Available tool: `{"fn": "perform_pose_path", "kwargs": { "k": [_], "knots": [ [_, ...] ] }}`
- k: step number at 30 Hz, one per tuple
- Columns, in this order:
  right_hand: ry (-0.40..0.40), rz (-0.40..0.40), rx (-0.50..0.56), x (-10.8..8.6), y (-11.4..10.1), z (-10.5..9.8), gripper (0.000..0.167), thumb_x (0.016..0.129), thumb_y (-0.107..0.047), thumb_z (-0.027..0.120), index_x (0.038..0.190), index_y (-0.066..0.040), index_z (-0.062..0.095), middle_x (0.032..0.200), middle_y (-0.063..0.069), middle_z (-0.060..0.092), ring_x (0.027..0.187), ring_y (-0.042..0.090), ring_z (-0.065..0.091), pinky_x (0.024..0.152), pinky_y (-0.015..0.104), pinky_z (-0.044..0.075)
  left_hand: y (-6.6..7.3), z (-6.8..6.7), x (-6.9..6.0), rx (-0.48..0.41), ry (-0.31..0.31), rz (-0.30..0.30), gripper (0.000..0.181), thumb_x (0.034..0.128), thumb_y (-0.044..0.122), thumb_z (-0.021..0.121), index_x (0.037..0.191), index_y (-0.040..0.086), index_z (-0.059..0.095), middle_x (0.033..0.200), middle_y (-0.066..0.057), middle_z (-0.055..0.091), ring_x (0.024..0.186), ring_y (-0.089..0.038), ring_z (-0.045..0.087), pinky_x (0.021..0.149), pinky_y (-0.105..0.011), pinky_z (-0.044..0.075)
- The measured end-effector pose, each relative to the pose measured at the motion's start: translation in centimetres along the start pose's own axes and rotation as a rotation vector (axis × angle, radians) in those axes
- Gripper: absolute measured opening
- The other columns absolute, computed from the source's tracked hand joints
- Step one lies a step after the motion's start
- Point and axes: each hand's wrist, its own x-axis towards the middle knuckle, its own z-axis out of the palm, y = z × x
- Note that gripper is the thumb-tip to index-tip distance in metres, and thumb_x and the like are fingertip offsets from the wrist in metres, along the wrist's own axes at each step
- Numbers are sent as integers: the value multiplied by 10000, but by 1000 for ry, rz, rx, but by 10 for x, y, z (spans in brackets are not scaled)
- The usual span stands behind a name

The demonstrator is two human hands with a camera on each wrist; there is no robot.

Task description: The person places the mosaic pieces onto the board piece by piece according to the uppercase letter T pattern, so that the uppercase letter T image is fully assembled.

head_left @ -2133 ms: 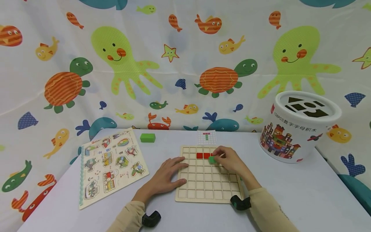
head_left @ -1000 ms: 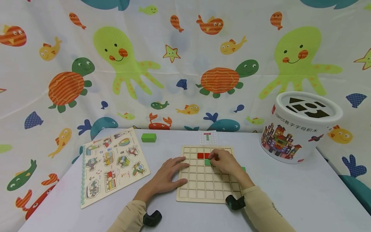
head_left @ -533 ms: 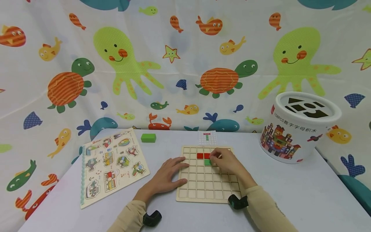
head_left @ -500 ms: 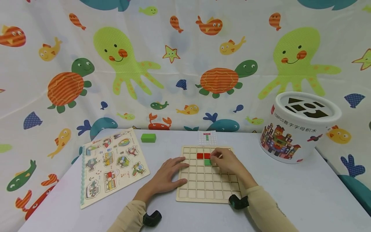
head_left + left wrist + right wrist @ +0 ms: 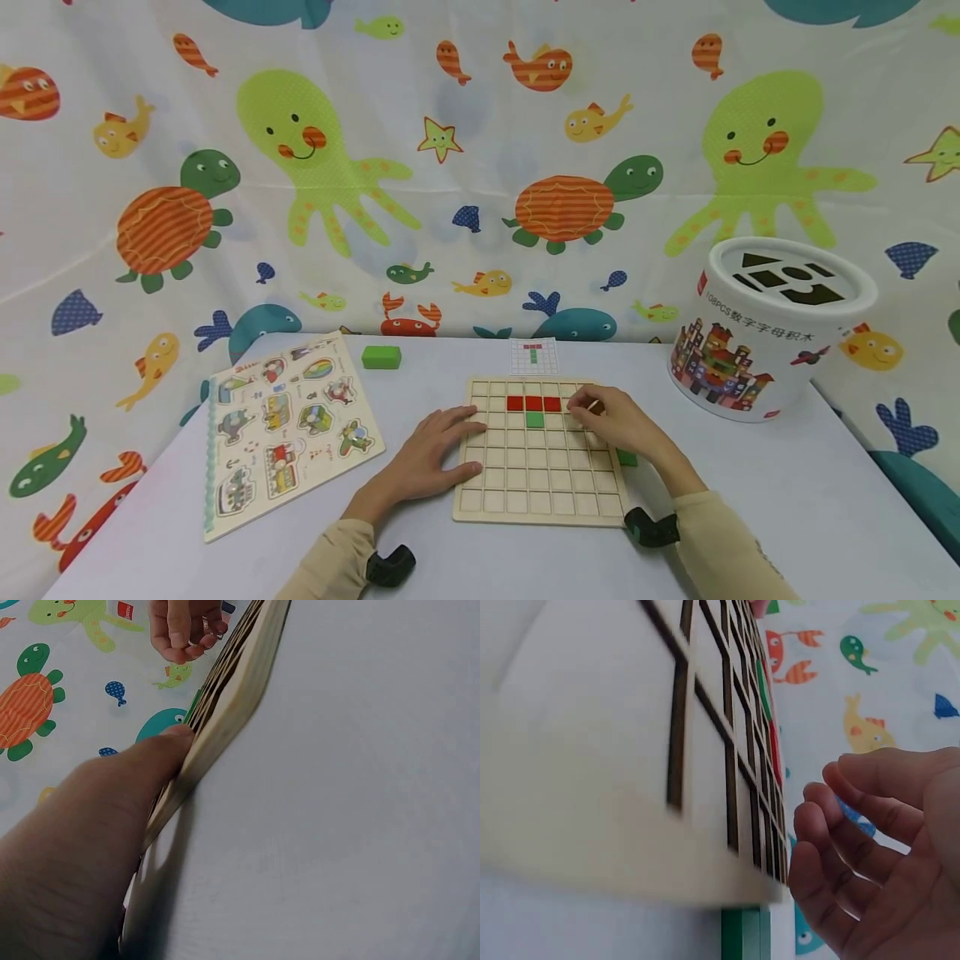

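Observation:
A wooden grid board (image 5: 495,502) lies on the table, with three red squares (image 5: 532,403) in a row and one green square (image 5: 534,419) under the middle one. The left hand (image 5: 427,454) rests with spread fingers on the board's left edge; its thumb shows at the edge in the left wrist view. Over the board's upper right part is the right hand (image 5: 618,421), fingers loosely bent and nothing seen between them in the right wrist view. A green block (image 5: 626,457) lies at the board's right edge, partly behind the right forearm.
Behind the board lies a small card (image 5: 534,357) printed with a red and green T pattern. Another green block (image 5: 382,357) is at the back left. A picture puzzle board (image 5: 258,450) lies on the left, and a white bucket (image 5: 757,350) with a slotted lid stands at the back right.
The right hand has let go of the green square and moved right, uncovering the third red square. Earlier it brought the green square into the grid. The left hand has stayed in place.

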Motion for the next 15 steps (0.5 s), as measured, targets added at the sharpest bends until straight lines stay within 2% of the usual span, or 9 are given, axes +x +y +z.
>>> {"fn": "perform_pose_path", "kwargs": {
  "k": [8, 15],
  "knots": [
    [6, -12, -20, -16, 19, -16, 113, 930, -192, 594, 988, -108, 641, 934, 19, 645, 849, 147, 566, 751, 300, 482, 0, 0, 0, 4, -3, -12, 520, 881, 471, 603, 1331, 219, 532, 1465, -77, 420, 1365, -266, 371, 1127, -543, 251],
    [1, -9, -37, -31, 31, -27, 135, 919, -222, 612, 991, -110, 633, 918, 11, 634, 831, 133, 558, 688, 244, 485, 2, -1, 0, 7, 0, -8, 520, 876, 466, 609, 1326, 214, 538, 1461, -81, 425, 1356, -269, 383, 1122, -525, 265]
  ]
}}
